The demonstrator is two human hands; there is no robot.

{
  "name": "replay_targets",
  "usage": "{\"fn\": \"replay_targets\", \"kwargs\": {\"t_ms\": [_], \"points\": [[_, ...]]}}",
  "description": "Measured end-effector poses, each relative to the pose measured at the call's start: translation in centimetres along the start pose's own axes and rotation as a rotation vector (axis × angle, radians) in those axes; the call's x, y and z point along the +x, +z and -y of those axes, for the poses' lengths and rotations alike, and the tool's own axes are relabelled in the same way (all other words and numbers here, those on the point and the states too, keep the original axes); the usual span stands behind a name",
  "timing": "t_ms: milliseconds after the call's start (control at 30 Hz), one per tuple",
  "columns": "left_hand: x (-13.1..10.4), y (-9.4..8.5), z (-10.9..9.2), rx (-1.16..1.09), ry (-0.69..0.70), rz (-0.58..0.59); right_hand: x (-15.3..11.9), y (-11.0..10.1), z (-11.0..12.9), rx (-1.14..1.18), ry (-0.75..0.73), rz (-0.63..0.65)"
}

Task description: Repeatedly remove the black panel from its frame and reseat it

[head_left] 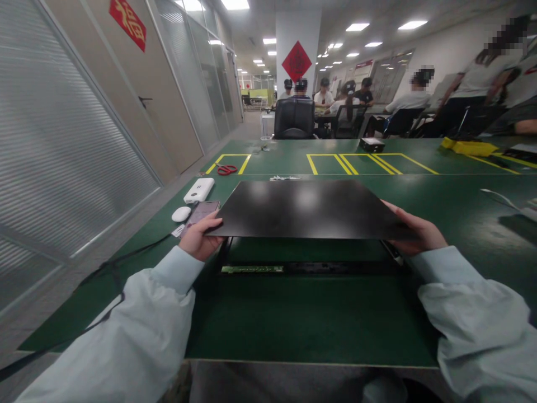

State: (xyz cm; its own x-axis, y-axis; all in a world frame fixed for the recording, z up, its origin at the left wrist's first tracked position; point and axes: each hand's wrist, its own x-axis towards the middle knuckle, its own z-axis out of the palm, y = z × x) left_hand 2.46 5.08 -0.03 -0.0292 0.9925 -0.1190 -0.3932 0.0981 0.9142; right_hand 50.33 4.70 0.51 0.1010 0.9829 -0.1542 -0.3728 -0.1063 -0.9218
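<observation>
A thin, glossy black panel (302, 210), much like a screen panel, is held nearly level above the table by its two sides. My left hand (202, 235) grips its left edge, thumb on top. On the opposite edge, my right hand (419, 230) is closed round the panel, its fingers partly hidden underneath. Below the panel lies a black frame (335, 268) with a green circuit-board strip (251, 270) along its near side. The panel hides the far part of that frame.
On the green table (314, 319), a phone (205, 210), a white round-edged case (181, 214) and a white power bank (199, 190) lie left. Red scissors (226, 169) lie farther back. A yellow tray (474, 147) is far right. Several people sit beyond a black chair (294, 118).
</observation>
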Motion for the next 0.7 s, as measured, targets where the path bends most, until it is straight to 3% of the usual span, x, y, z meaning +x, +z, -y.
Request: {"fn": "replay_targets", "kwargs": {"t_ms": [100,300,700], "points": [[0.1,-0.1,-0.1,0.000,0.087,-0.003,0.3,-0.5,0.0,0.009,0.105,0.026],[0.0,-0.1,-0.1,0.004,0.149,-0.008,0.9,-0.8,0.1,0.001,-0.015,-0.098],[-0.3,-0.4,0.6,0.117,0.017,0.029,1.8,-2.2,-0.1,-0.134,0.023,-0.244]]}}
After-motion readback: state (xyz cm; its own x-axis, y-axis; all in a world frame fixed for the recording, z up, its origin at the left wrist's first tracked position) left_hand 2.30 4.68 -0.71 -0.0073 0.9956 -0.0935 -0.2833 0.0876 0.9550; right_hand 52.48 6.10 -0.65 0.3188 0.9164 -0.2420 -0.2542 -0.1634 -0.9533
